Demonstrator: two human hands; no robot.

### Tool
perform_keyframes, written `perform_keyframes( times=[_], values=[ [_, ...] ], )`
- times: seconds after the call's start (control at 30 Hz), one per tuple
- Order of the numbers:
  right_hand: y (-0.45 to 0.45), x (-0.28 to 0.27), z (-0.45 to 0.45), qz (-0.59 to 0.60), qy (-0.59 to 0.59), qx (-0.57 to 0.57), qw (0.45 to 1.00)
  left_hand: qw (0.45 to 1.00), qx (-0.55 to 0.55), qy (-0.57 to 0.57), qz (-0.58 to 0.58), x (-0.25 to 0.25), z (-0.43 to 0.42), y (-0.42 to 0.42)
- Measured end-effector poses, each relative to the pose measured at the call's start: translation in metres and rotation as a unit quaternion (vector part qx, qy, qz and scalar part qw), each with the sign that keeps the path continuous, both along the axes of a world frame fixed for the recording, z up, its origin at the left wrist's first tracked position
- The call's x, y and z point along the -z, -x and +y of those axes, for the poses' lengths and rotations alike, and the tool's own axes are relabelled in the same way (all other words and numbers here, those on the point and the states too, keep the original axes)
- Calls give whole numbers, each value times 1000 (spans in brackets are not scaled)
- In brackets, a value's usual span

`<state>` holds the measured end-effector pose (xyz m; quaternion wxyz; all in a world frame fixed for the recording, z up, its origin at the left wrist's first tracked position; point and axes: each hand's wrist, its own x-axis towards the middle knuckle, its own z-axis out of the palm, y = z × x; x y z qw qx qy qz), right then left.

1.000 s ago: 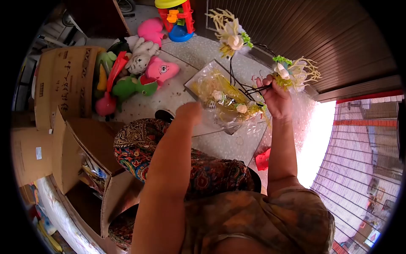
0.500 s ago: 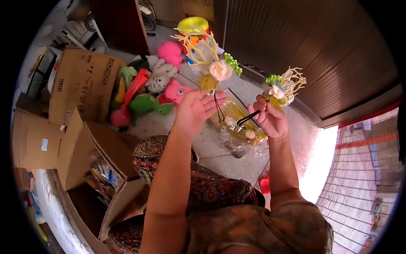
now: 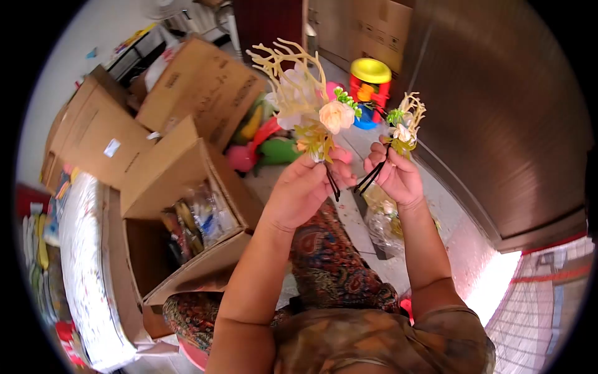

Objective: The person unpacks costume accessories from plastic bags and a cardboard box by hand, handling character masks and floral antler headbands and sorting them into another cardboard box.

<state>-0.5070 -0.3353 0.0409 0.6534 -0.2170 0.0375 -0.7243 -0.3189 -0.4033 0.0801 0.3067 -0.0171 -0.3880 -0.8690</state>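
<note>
A floral antler headband [image 3: 337, 116] with cream branches, pale flowers and green sprigs is raised in front of me. My left hand [image 3: 305, 187] pinches its left side, just below the big peach flower. On the other side, my right hand [image 3: 395, 176] is closed on the band under the smaller flower cluster. Dark cords hang down from both hands. Below my right hand, a clear plastic package [image 3: 384, 223] with more flowers lies on the floor, partly hidden by my arm.
An open cardboard box [image 3: 180, 206] with wrapped items stands at the left, and a larger carton [image 3: 199, 93] is behind it. Plush toys [image 3: 277, 151] and a yellow-topped plastic toy [image 3: 370, 71] are on the floor. A dark panel [image 3: 498, 124] rises at the right.
My left hand has come up and closed on the headband's left side. My right hand still holds the other side. The view has turned left, bringing more of the open box into sight.
</note>
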Motion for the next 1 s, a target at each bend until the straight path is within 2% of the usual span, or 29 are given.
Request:
perform_keyframes(
  times=[0.07,0.13,0.23,0.37,0.4,0.47,0.5,0.53,0.6,0.63,0.73,0.77,0.87,1.0],
  values=[
    [-20,-12,-16,22,-31,-40,998,998,-6,67,16,-10,-3,-20],
    [-32,-8,-41,7,-14,-101,995,994,-64,88,-23,-28,-2,-37],
    [-60,-10,-72,66,-108,-151,980,981,-111,140,-71,-44,-5,-64],
    [-104,-23,-86,165,-71,-252,951,972,-175,141,-68,-60,-5,-103],
    [-113,-23,-86,278,-91,-214,932,969,-187,144,-70,-62,-5,-112],
    [-129,-27,-84,489,-123,-126,854,923,-268,218,-167,-62,-8,-129],
    [-136,-32,-83,517,-100,-84,846,913,-292,218,-181,-61,-8,-135],
    [-143,-37,-81,518,-96,-94,845,911,-301,215,-184,-57,-7,-140],
    [-159,-47,-75,518,18,-19,855,854,-411,233,-220,-47,-7,-144],
    [-170,-53,-69,550,42,25,834,832,-443,248,-226,-41,-7,-145],
    [-195,-56,-62,530,78,-10,844,819,-475,210,-244,-28,-8,-147],
    [-201,-55,-61,527,70,-1,847,800,-491,218,-267,-28,-8,-148],
    [-208,-48,-64,514,59,20,856,786,-539,191,-233,-26,-3,-142],
    [-207,-35,-73,488,73,-2,870,757,-549,244,-257,-19,-3,-141]
  ],
)
